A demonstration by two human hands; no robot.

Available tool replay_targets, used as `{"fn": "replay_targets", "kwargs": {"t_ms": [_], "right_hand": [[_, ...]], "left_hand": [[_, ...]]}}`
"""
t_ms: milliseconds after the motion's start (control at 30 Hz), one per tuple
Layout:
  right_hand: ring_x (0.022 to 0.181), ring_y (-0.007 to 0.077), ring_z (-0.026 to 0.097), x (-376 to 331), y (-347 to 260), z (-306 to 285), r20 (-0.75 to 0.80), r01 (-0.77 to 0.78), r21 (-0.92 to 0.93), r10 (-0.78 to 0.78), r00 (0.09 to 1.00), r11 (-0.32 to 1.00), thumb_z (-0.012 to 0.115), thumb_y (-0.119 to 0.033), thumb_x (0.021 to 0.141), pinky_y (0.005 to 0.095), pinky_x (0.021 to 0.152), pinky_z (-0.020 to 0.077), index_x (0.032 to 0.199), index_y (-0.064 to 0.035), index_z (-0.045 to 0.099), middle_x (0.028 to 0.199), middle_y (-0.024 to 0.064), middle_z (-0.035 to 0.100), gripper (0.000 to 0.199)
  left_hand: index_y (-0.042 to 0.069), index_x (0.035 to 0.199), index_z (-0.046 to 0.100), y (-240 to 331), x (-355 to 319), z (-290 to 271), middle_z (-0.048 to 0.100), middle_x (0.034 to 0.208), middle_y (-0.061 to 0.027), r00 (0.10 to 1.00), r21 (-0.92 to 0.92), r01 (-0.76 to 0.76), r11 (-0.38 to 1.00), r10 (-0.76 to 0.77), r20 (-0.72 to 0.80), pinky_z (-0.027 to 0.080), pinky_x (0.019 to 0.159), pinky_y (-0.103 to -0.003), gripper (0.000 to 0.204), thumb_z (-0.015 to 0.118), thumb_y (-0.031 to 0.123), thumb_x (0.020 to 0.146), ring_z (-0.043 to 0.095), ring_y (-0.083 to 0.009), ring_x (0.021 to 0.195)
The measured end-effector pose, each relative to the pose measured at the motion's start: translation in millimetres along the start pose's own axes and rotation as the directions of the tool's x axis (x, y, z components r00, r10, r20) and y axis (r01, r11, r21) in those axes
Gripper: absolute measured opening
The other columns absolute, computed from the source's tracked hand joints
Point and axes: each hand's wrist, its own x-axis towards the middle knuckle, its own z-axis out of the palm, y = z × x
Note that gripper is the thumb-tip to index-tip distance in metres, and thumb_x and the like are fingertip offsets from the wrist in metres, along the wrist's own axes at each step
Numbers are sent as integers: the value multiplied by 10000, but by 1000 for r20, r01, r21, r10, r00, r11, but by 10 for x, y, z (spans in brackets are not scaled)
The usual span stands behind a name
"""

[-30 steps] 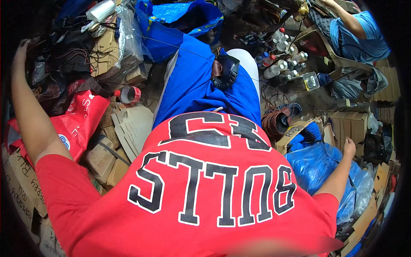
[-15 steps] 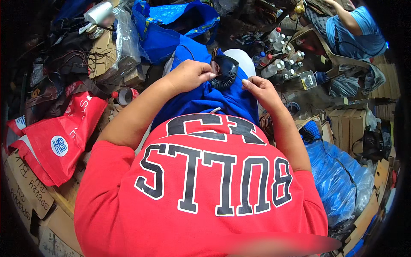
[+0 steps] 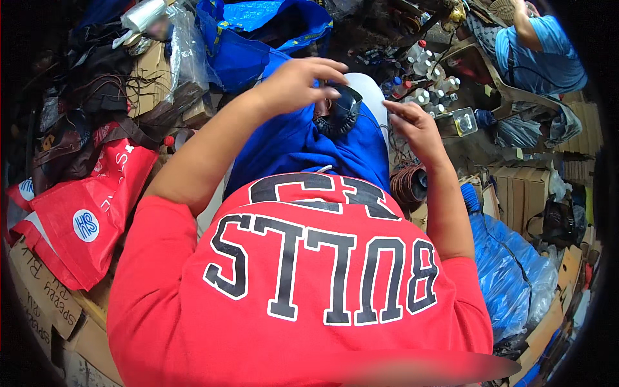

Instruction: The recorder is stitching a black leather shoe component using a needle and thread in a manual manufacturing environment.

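On my lap, over blue shorts (image 3: 277, 138), lies a black leather shoe piece (image 3: 348, 106) with a ridged, gathered-looking edge. My left hand (image 3: 298, 85) hovers above its left side, index finger and thumb apart, with nothing visible between them. To the right of the shoe piece is my right hand (image 3: 416, 129), raised clear of it. Its fingers are bent and close together, slightly blurred; whatever they pinch is too small to make out. A faint thin line seems to run from the shoe piece towards that hand. Under the piece, a white surface (image 3: 366, 90) shows.
A blue bag (image 3: 258, 22) stands ahead. Several bottles (image 3: 422, 64) cluster front right, near another person in a blue shirt (image 3: 548, 58). A red bag (image 3: 84, 226) lies left over cardboard (image 3: 45, 290). Blue plastic wrapping (image 3: 503, 264) and brown ringed coils (image 3: 407, 185) are at right.
My left hand has risen forward and its finger and thumb have spread. My right hand has moved outward to the right, away from the shoe piece, which stays on my lap.
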Motion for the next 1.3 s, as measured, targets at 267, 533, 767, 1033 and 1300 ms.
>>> {"fn": "replay_targets", "kwargs": {"t_ms": [267,533,767,1033,1300], "right_hand": [[771,134,581,247,-84,140,138,185,-225,-156,978,957,657,20,728,259,693,469,842,-58,686,814,38,611,141],[757,109,558,197,192,303,75,193,-28,-191,979,981,670,6,737,233,688,443,849,-73,693,808,31,609,138],[718,122,561,-42,80,445,-57,208,-105,-215,975,972,666,-7,750,239,656,441,891,-85,696,786,38,594,163],[754,334,600,21,-403,339,267,376,-756,-273,924,536,577,-60,752,396,645,479,855,-131,696,800,123,582,173],[744,147,623,307,4,329,232,54,-157,-16,973,986,678,-109,763,284,705,488,832,-39,677,767,81,660,99]], "left_hand": [[20,952,621,62,427,165,556,939,-73,889,-54,242,969,-198,414,515,538,-272,199,687,119,793,613,-130,631],[40,954,655,-143,438,267,594,828,0,792,-323,495,807,-266,549,429,575,-236,234,709,185,778,522,-79,661],[48,1102,641,-247,406,267,606,796,27,730,-406,579,706,-228,644,409,605,-225,305,657,157,818,503,-58,691],[69,1121,637,-147,493,215,642,906,-2,669,-229,446,865,-152,728,436,625,-229,306,600,86,817,526,-76,704],[54,1031,635,-276,508,350,639,948,-66,877,-40,186,982,-147,458,465,703,-303,284,664,111,754,581,-186,810]]}}
